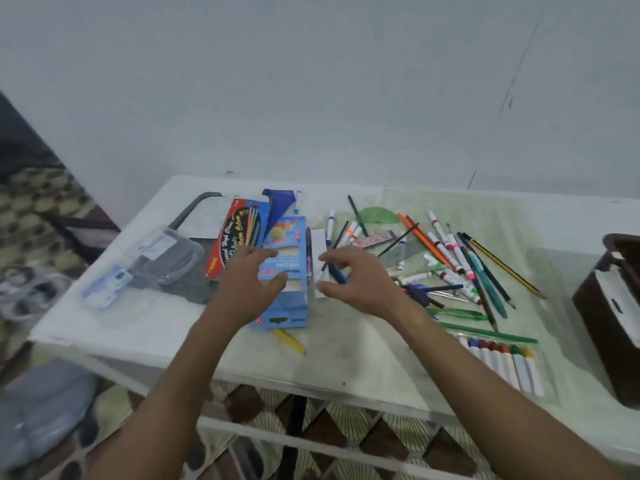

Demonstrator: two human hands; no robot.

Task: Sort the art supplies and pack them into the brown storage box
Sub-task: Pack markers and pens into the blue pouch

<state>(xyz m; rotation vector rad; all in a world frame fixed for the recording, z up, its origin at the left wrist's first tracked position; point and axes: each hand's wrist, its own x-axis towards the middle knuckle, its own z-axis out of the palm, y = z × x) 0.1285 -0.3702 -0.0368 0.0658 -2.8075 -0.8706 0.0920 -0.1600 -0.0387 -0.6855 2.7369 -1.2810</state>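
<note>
**Colours on the table**

A light blue box (285, 271) lies mid-frame, a red, blue and black pencil pack (239, 233) upper left of it, a yellow crayon (290, 341) below. At right, orange pencils (420, 237), teal pens (486, 278), a green protractor (378, 216) and white markers with multicoloured caps (502, 363). At the right edge, a dark brown box (609, 317). The floor (329, 427) is patterned in brown and cream diamonds.

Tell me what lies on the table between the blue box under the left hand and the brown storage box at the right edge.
Between the blue box and the brown storage box lies the scattered pile of pens and markers, with the right hand over its near edge. The set of white markers lies nearer the front.
</note>
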